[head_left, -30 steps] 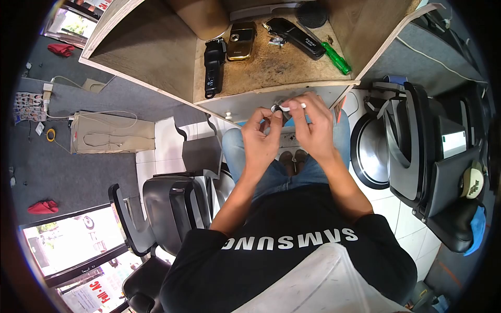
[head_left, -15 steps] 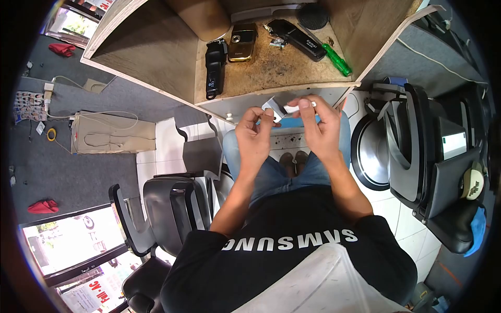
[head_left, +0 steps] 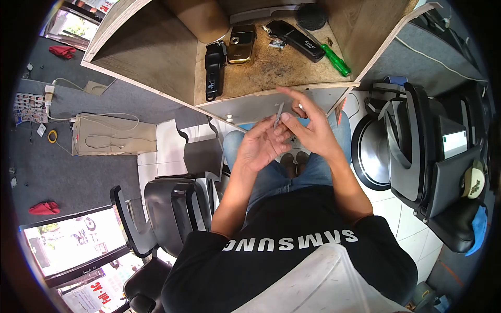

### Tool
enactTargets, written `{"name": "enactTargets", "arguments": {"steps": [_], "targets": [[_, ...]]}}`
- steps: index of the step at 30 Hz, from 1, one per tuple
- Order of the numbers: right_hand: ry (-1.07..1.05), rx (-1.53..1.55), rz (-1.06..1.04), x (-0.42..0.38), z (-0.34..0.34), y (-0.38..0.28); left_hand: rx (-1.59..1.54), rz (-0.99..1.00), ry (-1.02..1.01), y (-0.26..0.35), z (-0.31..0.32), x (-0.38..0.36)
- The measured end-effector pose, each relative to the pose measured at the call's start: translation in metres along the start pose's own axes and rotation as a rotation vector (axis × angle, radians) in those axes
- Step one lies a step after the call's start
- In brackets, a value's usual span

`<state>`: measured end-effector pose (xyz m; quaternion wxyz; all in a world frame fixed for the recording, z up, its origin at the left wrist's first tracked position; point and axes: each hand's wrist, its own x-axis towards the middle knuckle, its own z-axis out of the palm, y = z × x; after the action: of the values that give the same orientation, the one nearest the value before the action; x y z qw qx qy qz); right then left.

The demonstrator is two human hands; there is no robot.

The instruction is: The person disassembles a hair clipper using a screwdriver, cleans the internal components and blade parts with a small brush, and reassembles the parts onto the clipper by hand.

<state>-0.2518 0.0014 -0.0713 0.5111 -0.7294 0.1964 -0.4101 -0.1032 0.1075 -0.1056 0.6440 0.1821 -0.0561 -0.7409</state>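
Note:
Just in front of the shelf edge, a thin grey piece [head_left: 279, 113] stands between my two hands. My left hand [head_left: 261, 146] is palm up, its fingers curled around the lower part of the piece. My right hand [head_left: 313, 128] has its thumb against the piece and its index finger stretched toward the shelf edge. A small white item [head_left: 300, 106] shows between the curled fingers of my right hand. On the shelf [head_left: 261, 78] lie a black clipper [head_left: 213, 73], a gold clipper [head_left: 242, 46], another black clipper [head_left: 297, 40] and a green-handled tool [head_left: 335, 60].
A round black brush [head_left: 311, 16] lies at the back of the shelf. Black salon chairs stand at the left [head_left: 169, 208] and right [head_left: 412, 151]. A cardboard box [head_left: 115, 135] with a cable is at the left. My knees are under the shelf.
The grey piece has turned edge-on. My left hand has opened to palm up beneath it. My right hand has shifted, its index finger now extended, with the white item drawn into its fingers.

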Motion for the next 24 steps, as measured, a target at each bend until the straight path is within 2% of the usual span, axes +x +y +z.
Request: {"name": "enactTargets", "arguments": {"steps": [3,4,6,9,12,14,16,19,22,24], "targets": [[-0.131,0.011,-0.008,0.0,-0.008,0.008,-0.164,-0.151,-0.143,0.001,-0.006,0.0],[-0.155,0.014,-0.031,0.0,-0.009,0.012,-0.099,-0.154,-0.18,0.001,-0.006,0.0],[-0.08,0.21,0.139,-0.004,-0.004,0.009,0.032,-0.161,-0.252,-0.001,-0.005,0.002],[0.041,0.318,0.235,-0.004,-0.002,0.017,0.558,0.246,0.06,-0.014,-0.018,0.008],[0.114,0.332,0.27,-0.004,-0.002,0.024,0.8,0.552,0.352,-0.026,0.014,0.017],[0.134,0.342,0.296,-0.007,-0.002,0.023,0.858,0.64,0.395,-0.03,0.022,0.015],[0.144,0.351,0.302,-0.005,-0.001,0.022,0.805,0.588,0.276,-0.024,0.014,0.012],[0.119,0.298,0.326,-0.005,-0.001,0.022,0.98,0.629,0.235,-0.022,0.014,0.011],[0.062,0.267,0.337,-0.005,-0.001,0.023,1.015,0.614,0.293,-0.02,0.013,0.012],[0.114,0.278,0.341,-0.005,0.002,0.014,1.022,0.639,0.325,-0.019,0.016,0.013]]}}
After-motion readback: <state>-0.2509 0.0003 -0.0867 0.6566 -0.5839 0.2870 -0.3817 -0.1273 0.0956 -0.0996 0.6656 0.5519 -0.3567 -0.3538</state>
